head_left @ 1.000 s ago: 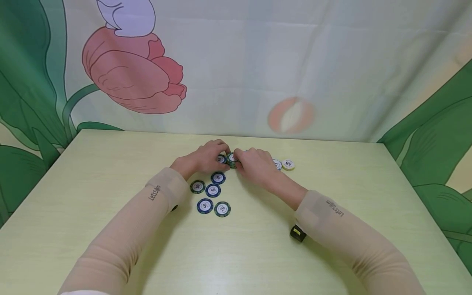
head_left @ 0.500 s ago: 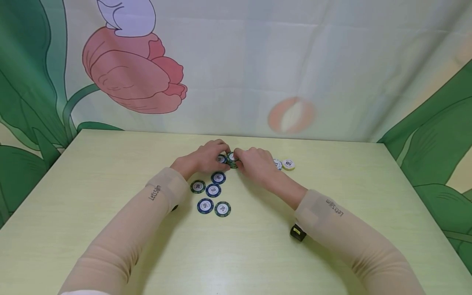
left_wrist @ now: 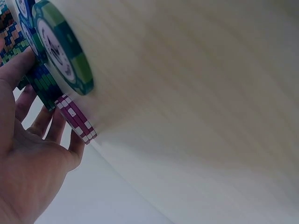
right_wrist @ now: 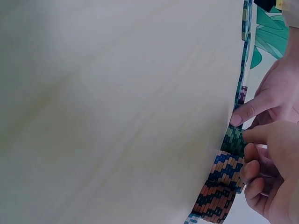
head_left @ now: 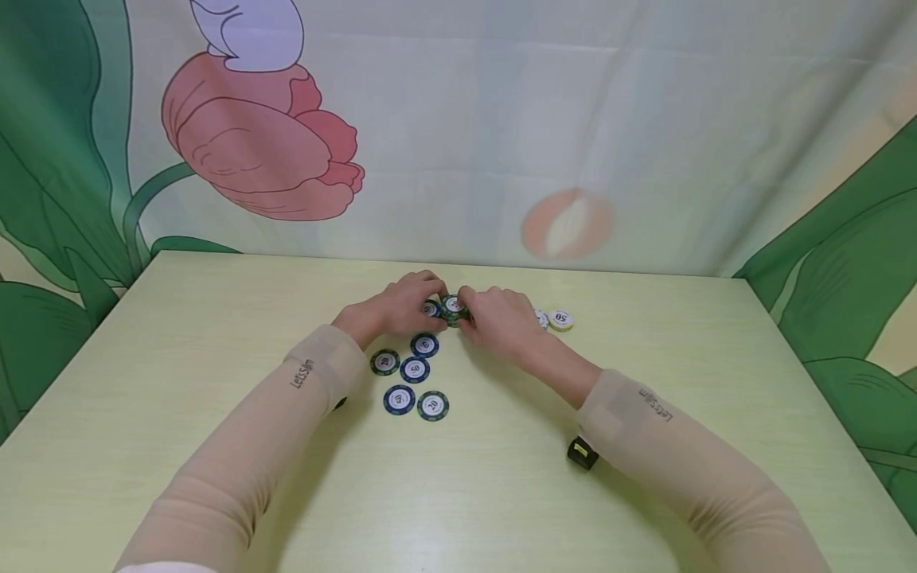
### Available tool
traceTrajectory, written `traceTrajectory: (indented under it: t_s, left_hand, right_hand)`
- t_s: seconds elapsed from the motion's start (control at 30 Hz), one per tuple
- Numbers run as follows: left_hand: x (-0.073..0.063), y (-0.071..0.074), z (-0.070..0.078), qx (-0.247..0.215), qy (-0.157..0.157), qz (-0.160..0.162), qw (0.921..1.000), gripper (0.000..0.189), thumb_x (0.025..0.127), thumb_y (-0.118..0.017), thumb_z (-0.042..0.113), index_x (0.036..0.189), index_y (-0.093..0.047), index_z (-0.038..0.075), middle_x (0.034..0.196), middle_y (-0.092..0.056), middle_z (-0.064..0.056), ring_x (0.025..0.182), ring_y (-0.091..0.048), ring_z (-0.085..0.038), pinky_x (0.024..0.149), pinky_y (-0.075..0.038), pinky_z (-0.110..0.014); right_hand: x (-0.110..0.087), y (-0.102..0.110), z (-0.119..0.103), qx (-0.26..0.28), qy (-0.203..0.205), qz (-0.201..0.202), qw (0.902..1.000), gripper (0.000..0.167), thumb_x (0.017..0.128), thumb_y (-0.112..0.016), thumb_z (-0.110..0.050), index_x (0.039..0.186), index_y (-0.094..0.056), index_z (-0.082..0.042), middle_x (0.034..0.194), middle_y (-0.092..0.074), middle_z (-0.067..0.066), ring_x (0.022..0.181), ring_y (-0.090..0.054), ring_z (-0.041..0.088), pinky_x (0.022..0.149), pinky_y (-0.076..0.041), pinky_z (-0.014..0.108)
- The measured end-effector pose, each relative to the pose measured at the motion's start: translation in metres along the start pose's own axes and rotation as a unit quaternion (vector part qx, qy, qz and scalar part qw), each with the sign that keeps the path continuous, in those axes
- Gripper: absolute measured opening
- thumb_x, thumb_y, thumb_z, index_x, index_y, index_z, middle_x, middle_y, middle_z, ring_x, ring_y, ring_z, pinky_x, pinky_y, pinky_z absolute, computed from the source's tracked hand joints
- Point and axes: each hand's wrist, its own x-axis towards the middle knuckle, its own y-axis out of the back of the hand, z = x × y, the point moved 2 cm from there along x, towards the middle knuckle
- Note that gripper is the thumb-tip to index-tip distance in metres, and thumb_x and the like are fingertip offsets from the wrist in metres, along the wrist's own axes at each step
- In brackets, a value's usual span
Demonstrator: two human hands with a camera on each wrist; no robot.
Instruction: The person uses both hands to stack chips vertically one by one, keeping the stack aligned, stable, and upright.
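In the head view, my left hand (head_left: 401, 306) holds a low stack of blue poker chips (head_left: 430, 309) between thumb and fingers. Just right of it stands a stack of green poker chips (head_left: 453, 305), touched on its right side by the curled fingers of my right hand (head_left: 501, 318). The right wrist view shows that green stack (right_wrist: 233, 140) with my right finger and thumb at its top. Close beside it are a blue-and-orange stack (right_wrist: 225, 170) and a black-and-orange stack (right_wrist: 214, 203). A purple-and-white stack (left_wrist: 75, 119) lies by my left fingers in the left wrist view.
Several loose chips lie flat nearer me, including a green 20 chip (head_left: 433, 406) and a blue chip (head_left: 399, 399). Beyond my right hand are white chips (head_left: 541, 319) and a yellow stack (head_left: 561, 319). A curtain (head_left: 458, 159) hangs behind the table (head_left: 458, 493).
My right hand has shifted slightly to the right, and its fingertips uncover more of the green stack's top. My left hand has stayed in place.
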Motion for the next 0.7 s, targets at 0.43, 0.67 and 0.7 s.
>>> traceTrajectory:
  t_s: [0.43,0.67,0.7]
  left_hand:
    - [-0.001,0.001,0.001,0.003,0.004,-0.001,1.0000,0.045,0.096,-0.073,0.030,0.133,-0.060,0.009,0.151,-0.045,-0.013,0.133,-0.042,-0.032,0.113,-0.033,-0.058]
    - [0.000,0.000,0.000,0.002,0.003,0.000,1.0000,0.044,0.096,-0.073,0.029,0.133,-0.060,0.009,0.151,-0.045,-0.013,0.134,-0.042,-0.032,0.113,-0.031,-0.060]
    - [0.001,0.000,0.000,0.002,0.004,-0.001,1.0000,0.044,0.096,-0.073,0.029,0.132,-0.060,0.009,0.151,-0.045,-0.013,0.134,-0.042,-0.032,0.113,-0.031,-0.060]
  right_hand:
    - [-0.014,0.002,-0.011,0.016,0.033,-0.064,0.9973,0.034,0.092,-0.074,-0.051,0.083,-0.064,-0.020,0.070,-0.061,-0.006,0.064,-0.057,0.015,0.055,-0.045,0.032]
    - [-0.022,0.001,-0.019,0.050,0.041,-0.103,0.9926,0.043,0.085,-0.076,-0.062,0.076,-0.061,-0.023,0.068,-0.059,-0.010,0.065,-0.056,0.013,0.055,-0.044,0.031]
    - [-0.023,0.001,-0.019,0.051,0.044,-0.109,0.9918,0.045,0.083,-0.076,-0.064,0.076,-0.061,-0.023,0.067,-0.059,-0.010,0.065,-0.056,0.012,0.054,-0.044,0.031]
